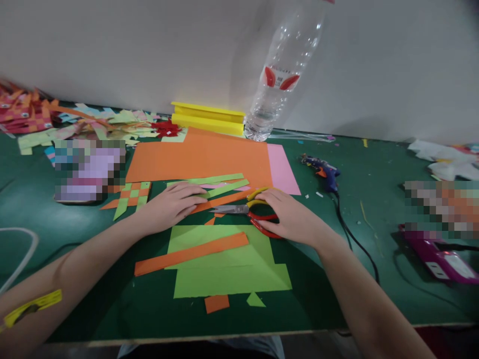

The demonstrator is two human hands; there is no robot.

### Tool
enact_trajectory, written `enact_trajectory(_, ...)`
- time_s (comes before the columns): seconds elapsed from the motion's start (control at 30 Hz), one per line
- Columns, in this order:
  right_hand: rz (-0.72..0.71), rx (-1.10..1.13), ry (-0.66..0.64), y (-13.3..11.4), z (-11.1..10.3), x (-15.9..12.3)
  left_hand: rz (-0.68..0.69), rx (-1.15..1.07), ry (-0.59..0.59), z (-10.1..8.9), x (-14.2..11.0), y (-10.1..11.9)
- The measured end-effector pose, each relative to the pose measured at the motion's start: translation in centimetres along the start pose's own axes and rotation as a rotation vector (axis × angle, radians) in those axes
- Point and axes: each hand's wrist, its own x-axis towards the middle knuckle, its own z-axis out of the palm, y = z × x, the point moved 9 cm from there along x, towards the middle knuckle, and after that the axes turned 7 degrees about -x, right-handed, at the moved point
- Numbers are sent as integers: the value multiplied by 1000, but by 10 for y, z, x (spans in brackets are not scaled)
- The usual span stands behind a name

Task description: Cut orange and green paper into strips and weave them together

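My left hand lies over the left ends of several green and orange paper strips, its fingers stretched out and touching them. Between the hands runs an orange strip, next to a light green strip. My right hand has its fingers round the red and yellow handles of a pair of scissors. The blades point left towards my left hand, just below the orange strip. Nearer me, another orange strip lies across green paper sheets. A woven green and orange paper piece sits left of my left hand.
Behind the hands are orange paper, pink paper, a yellow folded piece and a tall clear bottle by the wall. A glue gun with a cord lies right; a blurred phone-like object and paper scraps lie left.
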Motion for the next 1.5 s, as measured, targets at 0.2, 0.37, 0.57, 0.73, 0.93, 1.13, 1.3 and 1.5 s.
enact_trajectory(0.2, 15, 16, -2, 4, -1, -1, 37, 12, -29, 1, 1, 3)
enact_trajectory(0.37, 18, 29, -2, 7, -4, -2, 83, 58, -8, 0, 4, 7)
enact_trajectory(0.57, 12, 71, 2, 11, -7, -3, 85, 71, 13, 2, 10, 10)
enact_trajectory(0.73, 16, 85, 11, 15, -7, -4, 83, 38, -52, 2, 18, 11)
enact_trajectory(0.93, 31, 86, 0, 17, -6, -4, 107, -43, -105, 5, 27, 8)
enact_trajectory(1.13, 18, 94, -13, 15, -5, -4, 105, -66, -105, 10, 27, 3)
enact_trajectory(1.3, 14, 76, -16, 15, -2, -2, 111, 14, -130, 13, 27, 4)
enact_trajectory(1.5, 23, 48, -24, 16, 1, -2, 77, 105, -211, 18, 28, 3)
